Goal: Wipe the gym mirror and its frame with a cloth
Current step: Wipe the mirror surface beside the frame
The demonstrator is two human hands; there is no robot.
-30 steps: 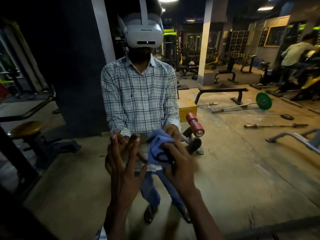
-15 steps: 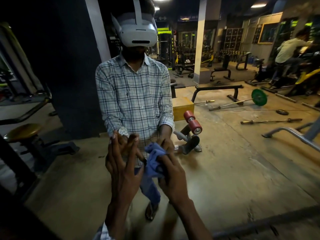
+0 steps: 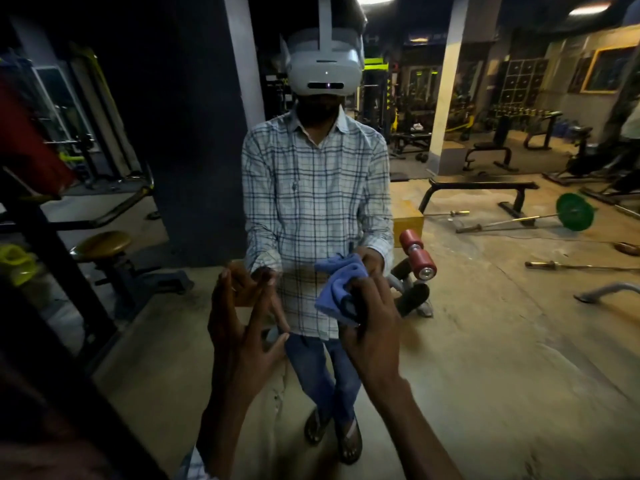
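Observation:
The gym mirror (image 3: pixel 502 341) fills the view and reflects me in a checked shirt and a white headset. My right hand (image 3: pixel 372 327) presses a bunched blue cloth (image 3: pixel 337 289) against the glass at the centre. My left hand (image 3: pixel 242 327) is raised flat near the glass just left of the cloth, fingers spread, holding nothing. A dark strip at the lower left (image 3: pixel 114 420) may be the mirror's frame; I cannot tell for sure.
The reflection shows a gym floor with a flat bench (image 3: pixel 481 188), a barbell with a green plate (image 3: pixel 575 212), red roller pads (image 3: pixel 417 254), a yellow box (image 3: pixel 407 220) and a round stool (image 3: pixel 102 242). A pillar (image 3: pixel 446 98) stands behind.
The view has tilted and shifted, so my reflection now sits more central. The cloth in my right hand has slid a little up and to the right on the glass. My left hand stays spread.

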